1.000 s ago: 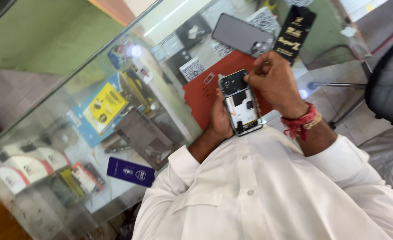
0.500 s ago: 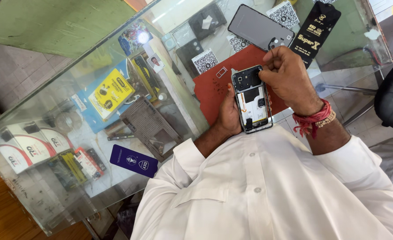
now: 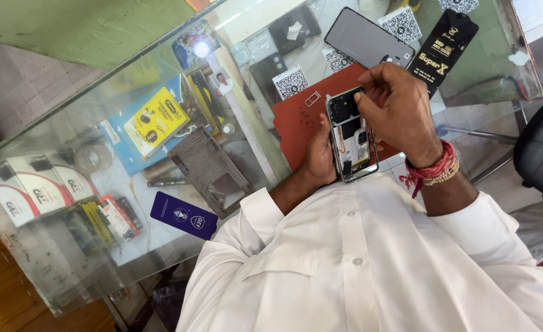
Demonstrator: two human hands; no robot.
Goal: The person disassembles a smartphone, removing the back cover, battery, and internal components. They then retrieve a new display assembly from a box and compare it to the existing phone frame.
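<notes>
The tabletop (image 3: 161, 74) is smooth, glossy glass. On it lies a matt red mat (image 3: 299, 120). The opened phone (image 3: 351, 138) shows bare metal and plastic inside a shiny frame

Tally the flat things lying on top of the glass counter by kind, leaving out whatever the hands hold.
Red work mat: 1
Grey phone back panel: 1
Black sleeve pack: 1
White square code cards: 3
Dark blue card: 1
Total: 7

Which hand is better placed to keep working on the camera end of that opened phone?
Probably the right hand: its fingertips already pinch at the top edge of the opened phone, by the camera module. The left hand is wrapped around the phone's side, holding it above the red mat.
</notes>
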